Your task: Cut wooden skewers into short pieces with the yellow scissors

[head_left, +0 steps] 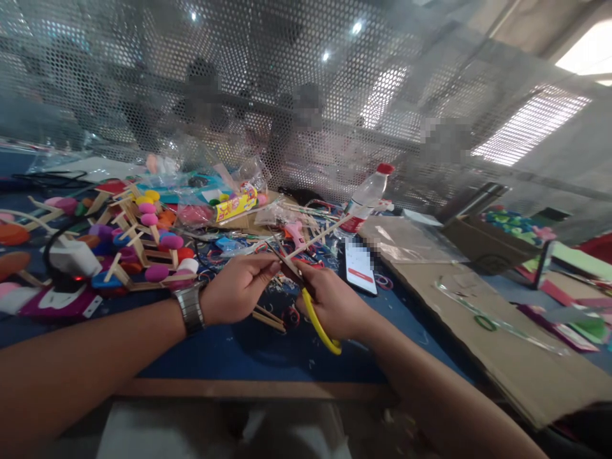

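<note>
My right hand (333, 299) grips yellow-handled scissors (319, 324), blades pointing up-left toward the left hand. My left hand (239, 287), with a metal watch (190, 308) on its wrist, pinches a thin wooden stick (319, 236) that slants up to the right. The scissor blades meet the stick just beside my left fingertips. Both hands hover over a blue table surface (248, 350). A few more wooden sticks (268, 317) lie under my hands.
Stick-and-foam models (138, 242) crowd the left, beside a white charger (74, 256). A phone (359, 268), a red-capped bottle (366, 197), cardboard sheet (497, 331) and a box of coloured bits (497, 233) lie to the right. Perforated metal screen (287, 95) behind, people beyond it.
</note>
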Motion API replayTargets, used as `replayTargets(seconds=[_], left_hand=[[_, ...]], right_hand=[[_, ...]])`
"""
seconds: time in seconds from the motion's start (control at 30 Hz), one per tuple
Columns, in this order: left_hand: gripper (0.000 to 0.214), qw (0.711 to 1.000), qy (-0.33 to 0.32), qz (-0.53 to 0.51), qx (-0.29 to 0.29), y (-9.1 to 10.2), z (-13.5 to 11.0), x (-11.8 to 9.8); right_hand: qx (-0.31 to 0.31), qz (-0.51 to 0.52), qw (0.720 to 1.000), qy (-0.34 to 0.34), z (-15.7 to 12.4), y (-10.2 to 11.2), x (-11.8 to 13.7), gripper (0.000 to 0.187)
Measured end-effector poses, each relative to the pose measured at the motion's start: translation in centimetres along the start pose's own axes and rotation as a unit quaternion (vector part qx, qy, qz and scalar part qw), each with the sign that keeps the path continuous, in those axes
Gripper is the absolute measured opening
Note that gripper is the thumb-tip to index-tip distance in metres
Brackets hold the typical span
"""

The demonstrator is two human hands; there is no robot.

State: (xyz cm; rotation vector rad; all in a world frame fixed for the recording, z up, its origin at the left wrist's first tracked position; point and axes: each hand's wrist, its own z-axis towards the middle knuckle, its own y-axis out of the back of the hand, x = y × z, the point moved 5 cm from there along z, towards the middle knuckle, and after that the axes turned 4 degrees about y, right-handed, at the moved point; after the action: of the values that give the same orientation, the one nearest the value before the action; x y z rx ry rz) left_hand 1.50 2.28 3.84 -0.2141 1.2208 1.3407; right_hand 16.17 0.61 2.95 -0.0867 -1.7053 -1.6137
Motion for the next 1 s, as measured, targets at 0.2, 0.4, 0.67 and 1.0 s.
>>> replayTargets(seconds=[0.2, 0.4, 0.67, 1.0], left_hand=[[0.026, 0.997, 0.01, 0.075, -0.02, 0.12, -0.23, 0.4], [0.028, 0.997, 0.007, 0.056, -0.047, 0.22, -0.27, 0.68], [0.029, 0.999, -0.024, 0.013, -0.036, 0.03, -0.31, 0.72], [0.035, 1.0, -0.017, 0.003, -0.014, 0.19, -0.24, 0.2]], right_hand=[[-0.033, -0.001, 0.999, -0.003, 0.13, 0.29, 0.0, 0.031], [-0.042, 0.003, 0.999, -0.001, 0.26, -0.01, -0.35, 0.035], [-0.049, 0.029, 0.997, 0.044, 0.31, -0.07, 0.05, 0.029], [-0.032, 0.019, 0.998, 0.042, -0.09, 0.11, 0.01, 0.022]])
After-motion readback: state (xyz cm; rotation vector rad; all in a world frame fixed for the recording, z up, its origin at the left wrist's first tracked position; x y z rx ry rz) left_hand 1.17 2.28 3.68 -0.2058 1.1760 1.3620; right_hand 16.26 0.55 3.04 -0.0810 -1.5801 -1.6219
